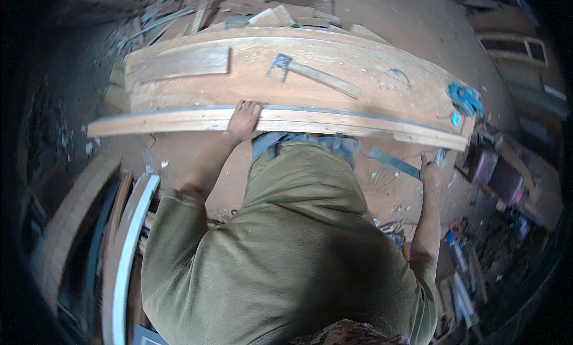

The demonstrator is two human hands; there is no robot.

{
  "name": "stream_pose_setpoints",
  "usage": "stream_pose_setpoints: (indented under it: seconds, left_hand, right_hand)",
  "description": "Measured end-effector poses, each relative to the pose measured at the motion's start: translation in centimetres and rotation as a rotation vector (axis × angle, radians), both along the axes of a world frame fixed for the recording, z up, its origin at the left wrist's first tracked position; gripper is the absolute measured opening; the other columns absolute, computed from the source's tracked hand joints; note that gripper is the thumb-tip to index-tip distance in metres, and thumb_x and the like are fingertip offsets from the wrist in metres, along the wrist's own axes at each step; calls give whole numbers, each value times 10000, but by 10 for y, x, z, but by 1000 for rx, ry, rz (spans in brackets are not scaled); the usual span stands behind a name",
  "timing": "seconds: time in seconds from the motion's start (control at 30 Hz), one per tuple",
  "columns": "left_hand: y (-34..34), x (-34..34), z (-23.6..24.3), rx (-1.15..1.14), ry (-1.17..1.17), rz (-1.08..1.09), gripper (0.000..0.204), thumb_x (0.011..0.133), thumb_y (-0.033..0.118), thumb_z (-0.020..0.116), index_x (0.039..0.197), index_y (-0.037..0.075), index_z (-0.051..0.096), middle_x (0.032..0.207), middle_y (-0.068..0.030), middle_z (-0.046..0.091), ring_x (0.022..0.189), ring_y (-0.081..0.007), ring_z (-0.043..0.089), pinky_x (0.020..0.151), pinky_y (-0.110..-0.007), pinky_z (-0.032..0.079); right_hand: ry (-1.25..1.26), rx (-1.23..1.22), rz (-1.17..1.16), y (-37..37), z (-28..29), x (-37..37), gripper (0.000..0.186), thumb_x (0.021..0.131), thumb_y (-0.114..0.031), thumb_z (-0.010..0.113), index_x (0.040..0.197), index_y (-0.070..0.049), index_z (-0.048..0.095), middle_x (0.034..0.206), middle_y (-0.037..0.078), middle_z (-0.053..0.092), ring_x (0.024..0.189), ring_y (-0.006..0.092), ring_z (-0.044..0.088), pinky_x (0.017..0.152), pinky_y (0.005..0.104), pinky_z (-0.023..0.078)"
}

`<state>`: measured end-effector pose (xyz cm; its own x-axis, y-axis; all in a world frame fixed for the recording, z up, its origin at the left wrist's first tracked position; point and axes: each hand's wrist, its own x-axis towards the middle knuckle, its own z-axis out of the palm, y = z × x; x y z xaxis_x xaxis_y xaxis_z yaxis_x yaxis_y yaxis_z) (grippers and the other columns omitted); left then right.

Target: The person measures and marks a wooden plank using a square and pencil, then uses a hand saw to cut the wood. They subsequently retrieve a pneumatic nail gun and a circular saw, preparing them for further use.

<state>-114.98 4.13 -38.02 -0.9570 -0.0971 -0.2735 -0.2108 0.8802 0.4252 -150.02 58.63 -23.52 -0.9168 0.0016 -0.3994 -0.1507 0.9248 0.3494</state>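
My left hand [243, 120] is closed over a long pale wooden beam [334, 119] that lies along the near edge of a plank workbench [382, 52]. The fingers rest across its top, left of my body. Down at the right, below the beam's right end, my right hand [430, 171] grips a handsaw [395, 162]. Its flat grey blade points left toward my waist, apart from the beam; the handle is hidden in my fist. Beyond the beam lies a hammer-like tool [313, 75] with a wooden handle and a grey metal head.
A short brown board [185, 64] lies on the bench's left part. A blue tool [465, 99] sits at its right end, beside a small blue round object [456, 119]. Long planks [128, 255] stand at lower left. Wood offcuts [274, 17] are heaped behind the bench.
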Motion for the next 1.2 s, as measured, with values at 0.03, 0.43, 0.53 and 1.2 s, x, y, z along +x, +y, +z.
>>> stream_pose_setpoints:
  seconds: [0.03, 0.43, 0.53, 1.2]
  left_hand:
    - [1, -2, 8, -18, -20, -1, 735, 722, 463, 768, 1234, 15, 490, 1191, -188, 531, 1193, -357, 484, 1065, -496, 323]
    - [69, -99, 11, 213, -16, -204, 875, 749, 619, 690, 1362, 37, 460, 1190, -235, 595, 1042, -417, 617, 904, -490, 499]
    - [72, -99, 9, 213, -65, -175, 895, 726, 624, 706, 1372, 52, 467, 1085, -239, 652, 956, -414, 659, 853, -497, 521]
    - [80, -115, 1, 131, -238, -213, 1005, 618, 726, 746, 1364, 96, 512, 1136, -205, 674, 1109, -366, 631, 943, -441, 490]
  right_hand:
    - [-4, 55, -169, 17, 5, 9, 724, 946, -637, 428, 964, 23, 725, 927, 298, 683, 878, 471, 663, 904, 521, 483]
    - [-191, -642, -998, 51, -92, 282, 902, 862, -843, 320, 792, -18, 676, 727, 100, 630, 657, 204, 569, 619, 367, 440]
    - [-100, -633, -1027, -14, -36, 271, 881, 920, -747, 383, 964, 70, 708, 874, 166, 699, 835, 255, 650, 819, 387, 482]
    - [35, -1084, -715, -57, -70, 315, 540, 921, -518, 642, 747, -7, 643, 607, 21, 521, 620, 115, 481, 591, 321, 406]
